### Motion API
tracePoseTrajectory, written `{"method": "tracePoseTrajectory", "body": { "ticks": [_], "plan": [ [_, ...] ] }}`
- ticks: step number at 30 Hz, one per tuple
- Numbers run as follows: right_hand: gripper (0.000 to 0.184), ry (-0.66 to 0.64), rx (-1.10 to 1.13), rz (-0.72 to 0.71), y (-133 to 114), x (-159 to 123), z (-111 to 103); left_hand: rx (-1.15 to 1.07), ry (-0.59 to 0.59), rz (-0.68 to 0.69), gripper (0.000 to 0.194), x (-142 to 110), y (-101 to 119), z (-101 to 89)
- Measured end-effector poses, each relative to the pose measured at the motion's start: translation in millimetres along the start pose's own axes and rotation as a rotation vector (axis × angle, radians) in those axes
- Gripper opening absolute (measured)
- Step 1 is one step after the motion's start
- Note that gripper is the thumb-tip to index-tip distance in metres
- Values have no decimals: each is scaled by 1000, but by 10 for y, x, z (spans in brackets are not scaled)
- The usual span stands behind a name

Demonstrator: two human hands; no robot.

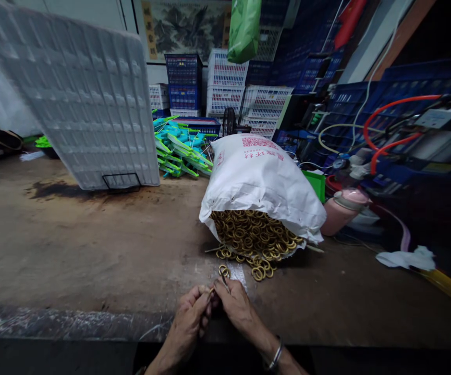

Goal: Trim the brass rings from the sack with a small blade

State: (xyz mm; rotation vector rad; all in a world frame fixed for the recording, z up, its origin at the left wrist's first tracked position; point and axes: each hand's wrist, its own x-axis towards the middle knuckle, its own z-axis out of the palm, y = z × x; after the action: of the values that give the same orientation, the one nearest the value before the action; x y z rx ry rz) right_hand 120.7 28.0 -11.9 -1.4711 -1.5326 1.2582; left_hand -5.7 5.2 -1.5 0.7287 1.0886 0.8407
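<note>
My left hand [191, 314] is closed in a pinch, with the edge of a brass-coloured ring [211, 291] showing at its fingertips. My right hand [236, 303] meets it there, its fingers closed round a thin dark pointed tool [224, 282] whose kind I cannot make out. Just beyond the hands lie a couple of loose brass-coloured rings [257, 274]. They have spilled from the open mouth of a white woven sack [256, 172], which lies on its side, packed with the same rings [244, 232].
The wooden table [92, 250] carries an upright ribbed translucent panel [104, 104] at left. Behind stand green and turquoise plastic parts [182, 146] and stacked crates [225, 83]. A pink bottle [340, 211], white cloth [407, 257] and red hose [369, 125] are at right. A green bag [244, 31] hangs above.
</note>
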Motion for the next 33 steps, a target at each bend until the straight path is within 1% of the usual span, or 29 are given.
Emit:
{"method": "tracePoseTrajectory", "body": {
  "ticks": [2,4,5,6,7,9,13,18,21,24,26,28,31,33],
  "plan": [
    [33,53,-136,-32,6,-17,-37,-9,-5,1,35,-13,3,2],
    [24,89,-350,-77,-2,-52,-75,-6,-4,13,34,-20,9,-3],
    [19,85,-456,-92,-10,-75,-90,-2,-3,23,34,-22,13,-7],
    [19,69,-549,-101,-20,-98,-100,6,0,32,34,-22,18,-11],
    [22,49,-623,-105,-31,-121,-105,15,4,40,35,-20,22,-15],
    [30,7,-707,-104,-54,-158,-102,31,10,56,37,-14,25,-21],
    [31,-46,-741,-99,-82,-190,-84,51,38,72,41,22,-11,-29],
    [32,-47,-790,-95,-61,-181,-68,83,52,152,41,75,-97,-51],
    [32,-70,-831,-77,-59,-160,-81,99,40,173,39,44,-105,-53],
    [30,-76,-879,-39,-50,-126,-140,85,5,153,38,-47,-79,-34],
    [32,-26,-910,-12,-20,-94,-194,52,-48,109,37,-114,-55,-14],
    [34,66,-920,-13,31,-56,-235,-37,-102,48,34,-163,-29,1],
    [34,190,-847,-106,100,10,-252,-238,-133,-14,29,-173,0,-5],
    [33,209,-792,-169,111,51,-241,-322,-134,-12,27,-147,8,-29]
  ]
}}
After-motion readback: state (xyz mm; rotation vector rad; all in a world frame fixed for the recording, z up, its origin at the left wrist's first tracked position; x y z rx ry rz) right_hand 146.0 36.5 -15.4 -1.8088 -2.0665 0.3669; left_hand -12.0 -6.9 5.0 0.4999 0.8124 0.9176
